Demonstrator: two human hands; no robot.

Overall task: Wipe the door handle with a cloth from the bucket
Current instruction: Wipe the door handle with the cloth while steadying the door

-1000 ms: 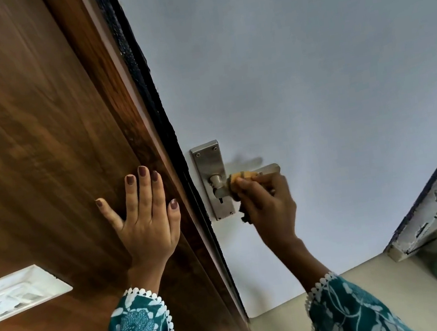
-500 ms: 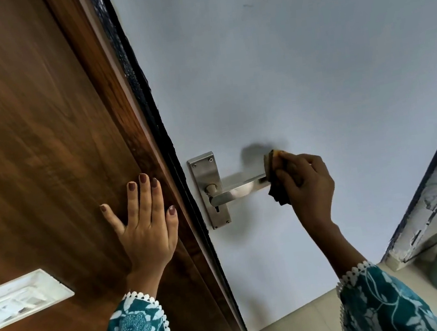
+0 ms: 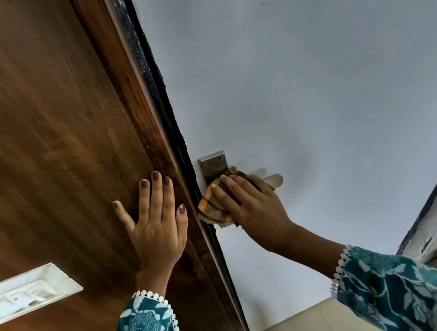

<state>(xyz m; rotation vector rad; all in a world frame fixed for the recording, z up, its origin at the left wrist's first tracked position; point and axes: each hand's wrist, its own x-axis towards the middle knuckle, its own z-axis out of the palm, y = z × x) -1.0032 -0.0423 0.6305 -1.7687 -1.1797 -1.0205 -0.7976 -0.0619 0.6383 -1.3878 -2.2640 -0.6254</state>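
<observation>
We have one view only, from a wide-angle camera worn on the head, so no second view shares the scene. It looks forward and down, standing close to a pale door [image 3: 312, 82] that fills the upper right, with its brown wooden frame [image 3: 42, 162] taking the left. The wide lens tilts and bends the straight edges. Both hands, the left hand [image 3: 156, 230] and right hand [image 3: 254, 208], sit near the middle, and a strip of floor [image 3: 305, 330] shows at the bottom edge.
</observation>
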